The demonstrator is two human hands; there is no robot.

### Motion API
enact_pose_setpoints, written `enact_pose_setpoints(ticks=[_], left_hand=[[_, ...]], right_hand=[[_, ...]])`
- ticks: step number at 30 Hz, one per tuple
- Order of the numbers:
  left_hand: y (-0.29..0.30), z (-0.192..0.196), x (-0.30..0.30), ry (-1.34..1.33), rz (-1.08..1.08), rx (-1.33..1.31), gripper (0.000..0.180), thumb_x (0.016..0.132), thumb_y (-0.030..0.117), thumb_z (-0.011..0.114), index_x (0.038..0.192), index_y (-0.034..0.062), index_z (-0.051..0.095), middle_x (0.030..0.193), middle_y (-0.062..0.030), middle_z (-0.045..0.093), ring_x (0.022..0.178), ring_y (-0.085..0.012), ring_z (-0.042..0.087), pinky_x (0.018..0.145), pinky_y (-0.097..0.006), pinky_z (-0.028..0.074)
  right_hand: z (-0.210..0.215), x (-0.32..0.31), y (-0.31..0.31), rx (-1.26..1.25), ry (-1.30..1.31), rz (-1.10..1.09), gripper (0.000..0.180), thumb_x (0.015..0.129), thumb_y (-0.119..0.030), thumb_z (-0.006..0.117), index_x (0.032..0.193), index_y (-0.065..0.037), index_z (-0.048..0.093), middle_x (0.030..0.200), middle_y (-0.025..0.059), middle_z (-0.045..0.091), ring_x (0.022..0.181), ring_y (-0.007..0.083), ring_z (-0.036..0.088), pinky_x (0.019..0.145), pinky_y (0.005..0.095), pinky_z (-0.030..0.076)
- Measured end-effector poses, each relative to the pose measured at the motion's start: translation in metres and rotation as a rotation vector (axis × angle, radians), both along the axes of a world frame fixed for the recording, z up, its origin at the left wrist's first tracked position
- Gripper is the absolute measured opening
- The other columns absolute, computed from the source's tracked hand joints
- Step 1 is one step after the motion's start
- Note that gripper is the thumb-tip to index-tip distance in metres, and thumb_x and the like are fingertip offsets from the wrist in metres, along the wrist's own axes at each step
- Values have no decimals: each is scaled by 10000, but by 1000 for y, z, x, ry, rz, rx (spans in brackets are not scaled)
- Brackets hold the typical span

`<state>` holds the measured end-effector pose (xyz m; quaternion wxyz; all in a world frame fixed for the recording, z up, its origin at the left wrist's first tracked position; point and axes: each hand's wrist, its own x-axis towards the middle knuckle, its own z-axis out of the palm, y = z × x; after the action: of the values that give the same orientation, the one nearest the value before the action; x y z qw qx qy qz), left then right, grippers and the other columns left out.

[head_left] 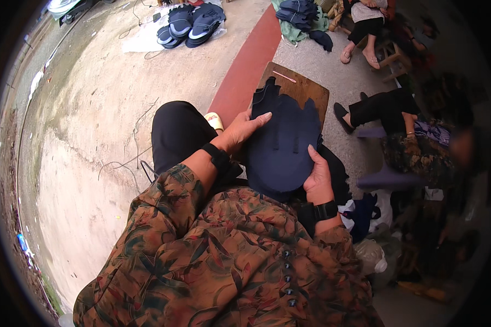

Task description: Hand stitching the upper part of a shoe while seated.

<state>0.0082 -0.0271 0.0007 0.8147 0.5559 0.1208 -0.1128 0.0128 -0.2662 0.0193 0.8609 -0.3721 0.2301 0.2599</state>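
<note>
A dark navy shaped piece of fabric, rounded with notched edges, lies on my lap over black trousers. My left hand grips its left edge with the fingers laid on top. My right hand holds its lower right edge, thumb over the cloth. Both wrists wear black bands. Under the far end of the fabric sits a brown wooden board with a thin pink stick on it.
Stacked dark shoe parts lie on white sheeting at the far left, with more navy pieces on green cloth. A person in black trousers sits on a purple stool to my right; another sits farther back. Thin threads litter the concrete floor.
</note>
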Motion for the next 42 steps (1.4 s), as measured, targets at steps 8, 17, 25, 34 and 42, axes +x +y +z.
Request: enact_pose_setpoints(ticks=[8, 17, 25, 34, 42], left_hand=[[0, -5, 2, -51, 148, -192, 507, 959, 388, 538, 1186, -65, 561, 1110, -102, 624, 1007, -159, 590, 891, -272, 458], [-6, -28, 19, -61, 154, -210, 437, 997, 350, 452, 1084, -48, 612, 970, -71, 641, 901, -129, 572, 837, -276, 455], [-7, -26, 29, -126, 221, -171, 546, 979, 463, 429, 1172, -36, 541, 1013, -101, 607, 933, -159, 568, 860, -290, 453], [-7, -2, 44, -261, 209, 812, 681, 736, 30, 734, 1315, -6, 378, 1238, -227, 516, 1180, -319, 512, 980, -349, 427], [6, 25, 125, -758, -50, 1479, 315, 798, 73, 543, 1107, 15, 553, 1073, -158, 577, 1041, -333, 560, 885, -400, 482]], right_hand=[[27, 36, -38, 200, 92, 151, 424, 862, -27, 618, 1245, 87, 475, 1209, 260, 563, 1082, 365, 596, 934, 512, 498], [14, -27, -39, -20, -174, 81, 383, 823, 28, 643, 1195, 42, 555, 1167, 190, 610, 1062, 300, 610, 967, 461, 485], [-9, -23, -26, -141, -79, 135, 419, 779, 81, 627, 1187, 60, 536, 1124, 172, 614, 976, 304, 635, 917, 436, 517], [-19, -9, -13, -787, -465, 171, 340, 824, -110, 687, 1092, 65, 572, 884, 139, 669, 837, 289, 659, 754, 380, 518], [37, 0, -2, -1596, -1360, 238, 535, 746, -195, 754, 1160, 39, 510, 1020, 214, 517, 852, 378, 573, 707, 434, 482]])
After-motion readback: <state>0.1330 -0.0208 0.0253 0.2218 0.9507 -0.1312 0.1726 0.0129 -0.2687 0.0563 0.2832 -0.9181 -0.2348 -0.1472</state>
